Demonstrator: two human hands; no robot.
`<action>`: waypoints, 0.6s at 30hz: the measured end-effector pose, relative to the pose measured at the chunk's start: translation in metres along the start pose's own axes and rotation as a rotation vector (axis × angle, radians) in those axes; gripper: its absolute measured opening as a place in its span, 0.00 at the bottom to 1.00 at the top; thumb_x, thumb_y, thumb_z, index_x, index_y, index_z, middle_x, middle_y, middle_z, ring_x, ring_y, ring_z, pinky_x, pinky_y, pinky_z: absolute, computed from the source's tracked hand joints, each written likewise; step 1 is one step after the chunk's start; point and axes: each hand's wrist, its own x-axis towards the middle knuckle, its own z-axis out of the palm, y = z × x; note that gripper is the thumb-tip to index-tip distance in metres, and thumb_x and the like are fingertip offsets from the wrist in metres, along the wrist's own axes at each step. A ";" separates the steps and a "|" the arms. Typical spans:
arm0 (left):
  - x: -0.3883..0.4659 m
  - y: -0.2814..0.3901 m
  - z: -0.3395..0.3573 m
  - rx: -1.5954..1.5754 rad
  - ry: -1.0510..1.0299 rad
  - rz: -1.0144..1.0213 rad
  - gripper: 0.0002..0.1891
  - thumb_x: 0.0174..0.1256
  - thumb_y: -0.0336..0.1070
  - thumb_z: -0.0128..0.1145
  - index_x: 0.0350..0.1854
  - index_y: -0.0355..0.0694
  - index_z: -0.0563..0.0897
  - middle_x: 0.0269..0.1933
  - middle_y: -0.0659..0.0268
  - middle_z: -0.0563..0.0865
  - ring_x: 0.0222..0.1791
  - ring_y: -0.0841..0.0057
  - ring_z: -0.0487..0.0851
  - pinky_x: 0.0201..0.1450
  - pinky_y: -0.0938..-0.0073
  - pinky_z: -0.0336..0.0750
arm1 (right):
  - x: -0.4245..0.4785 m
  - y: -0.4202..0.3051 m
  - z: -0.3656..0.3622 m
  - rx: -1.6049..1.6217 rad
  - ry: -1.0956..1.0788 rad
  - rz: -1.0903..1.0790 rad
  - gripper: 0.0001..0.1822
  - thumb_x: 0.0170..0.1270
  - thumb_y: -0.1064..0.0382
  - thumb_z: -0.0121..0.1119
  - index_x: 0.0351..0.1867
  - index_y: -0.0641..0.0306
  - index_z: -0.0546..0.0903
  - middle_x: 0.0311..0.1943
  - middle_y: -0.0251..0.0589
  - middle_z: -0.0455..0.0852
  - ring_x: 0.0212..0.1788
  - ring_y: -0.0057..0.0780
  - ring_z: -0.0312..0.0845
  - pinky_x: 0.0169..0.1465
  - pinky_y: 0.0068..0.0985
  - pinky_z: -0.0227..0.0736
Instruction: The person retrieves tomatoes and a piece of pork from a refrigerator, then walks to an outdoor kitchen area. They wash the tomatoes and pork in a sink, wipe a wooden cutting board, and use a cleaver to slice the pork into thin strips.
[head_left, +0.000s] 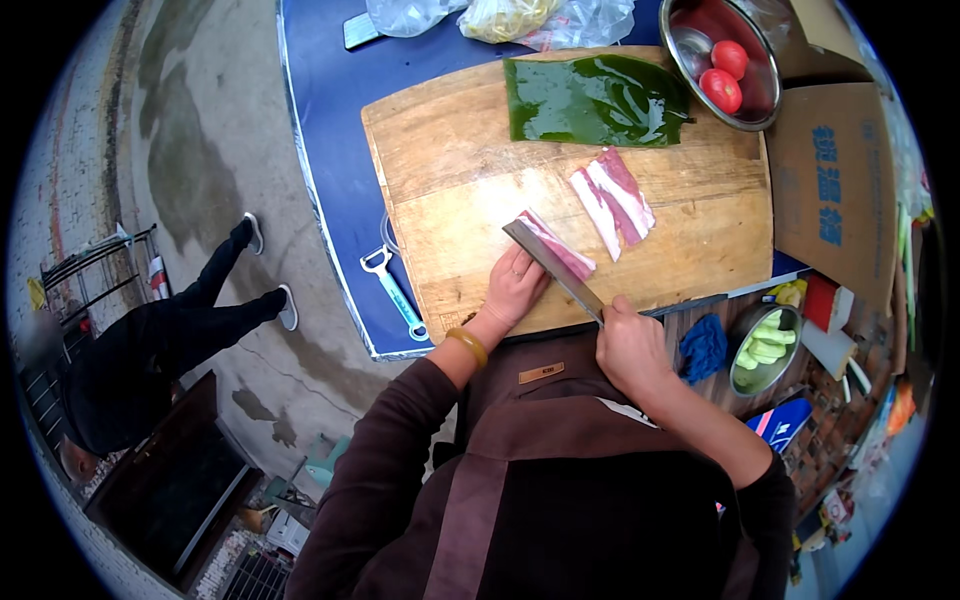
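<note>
My right hand (632, 347) grips a kitchen knife (559, 270) by its handle, the blade slanting up and left across the wooden cutting board (465, 165). Along the blade's right side lies a strip of raw, fat-streaked meat (559, 244), perhaps pork belly. My left hand (516, 283) is low on the board at the blade's left side, fingertips close to the steel; whatever is under the fingers is hidden. Further up the board are more raw meat pieces (615, 199), side by side. A wide, wet green sheet of kelp (596, 101) spreads over the board's far part.
A metal bowl (763, 101) with two tomatoes (721, 88) stands at the far right corner, beside a cardboard box (832, 187). A peeler (394, 292) lies left of the board. Lower right is a bowl of cut pale-green vegetable (766, 341). Another person (150, 337) is at left.
</note>
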 end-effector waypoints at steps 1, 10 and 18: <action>0.001 0.001 -0.001 -0.006 -0.004 -0.008 0.17 0.43 0.28 0.66 0.39 0.37 0.81 0.46 0.57 0.80 0.50 0.56 0.80 0.50 0.60 0.78 | 0.002 -0.001 0.001 -0.037 0.003 -0.010 0.03 0.52 0.73 0.54 0.24 0.71 0.77 0.28 0.52 0.77 0.26 0.52 0.80 0.32 0.42 0.77; -0.002 -0.003 0.002 0.012 -0.003 0.002 0.18 0.42 0.30 0.67 0.39 0.39 0.81 0.44 0.59 0.81 0.48 0.59 0.80 0.46 0.64 0.80 | 0.037 -0.009 0.021 0.017 0.029 0.000 0.03 0.53 0.72 0.54 0.26 0.71 0.77 0.31 0.54 0.78 0.28 0.56 0.79 0.36 0.46 0.74; 0.003 -0.001 0.004 0.041 0.016 -0.070 0.19 0.40 0.30 0.67 0.40 0.39 0.81 0.46 0.60 0.82 0.50 0.61 0.80 0.48 0.66 0.80 | 0.005 0.000 -0.009 -0.035 -0.049 0.045 0.02 0.48 0.74 0.56 0.24 0.71 0.79 0.30 0.53 0.79 0.28 0.52 0.82 0.35 0.41 0.78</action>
